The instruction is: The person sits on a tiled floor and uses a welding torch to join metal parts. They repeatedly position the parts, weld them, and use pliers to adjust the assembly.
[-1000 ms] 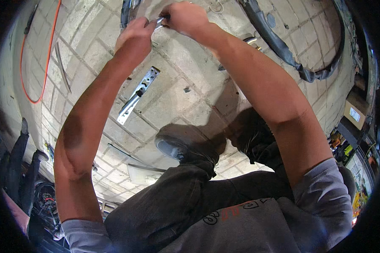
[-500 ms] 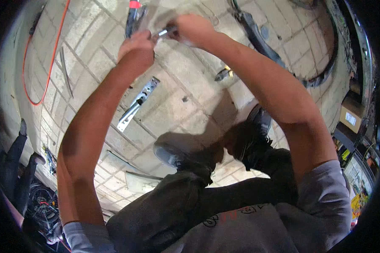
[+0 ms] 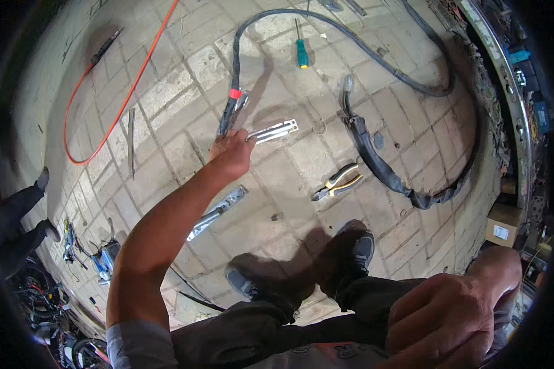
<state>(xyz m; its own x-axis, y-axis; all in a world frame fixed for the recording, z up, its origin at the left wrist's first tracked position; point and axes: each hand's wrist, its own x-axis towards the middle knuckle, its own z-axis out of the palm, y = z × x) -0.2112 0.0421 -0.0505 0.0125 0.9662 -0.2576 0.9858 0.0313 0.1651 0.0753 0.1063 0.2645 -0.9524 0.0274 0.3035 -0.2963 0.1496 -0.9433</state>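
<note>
My left hand (image 3: pixel 232 152) is closed on a short silvery metal bracket (image 3: pixel 274 131), which juts out to the right, held above the paved floor. Just behind that hand a black cable (image 3: pixel 234 77) ends in a dark handle with a red band (image 3: pixel 234 94); whether my fingers touch it I cannot tell. Below the left wrist lies a second metal bracket (image 3: pixel 218 212), partly behind my forearm. Close to my body at the lower right is my right hand (image 3: pixel 443 317), its fingers curled in; what they hold, if anything, is hidden.
Pliers with yellow-black handles (image 3: pixel 337 182) and a green screwdriver (image 3: pixel 301 54) lie on the floor. A thick black sleeved cable (image 3: pixel 375 157) curves at the right, near a cardboard box (image 3: pixel 506 224). An orange cable (image 3: pixel 126 101) loops at the left; another person's legs (image 3: pixel 18 215) show there.
My right hand has left the left hand and come back toward my body. The view has shifted, so the pliers, screwdriver and cable show more fully. The left hand keeps the metal bracket.
</note>
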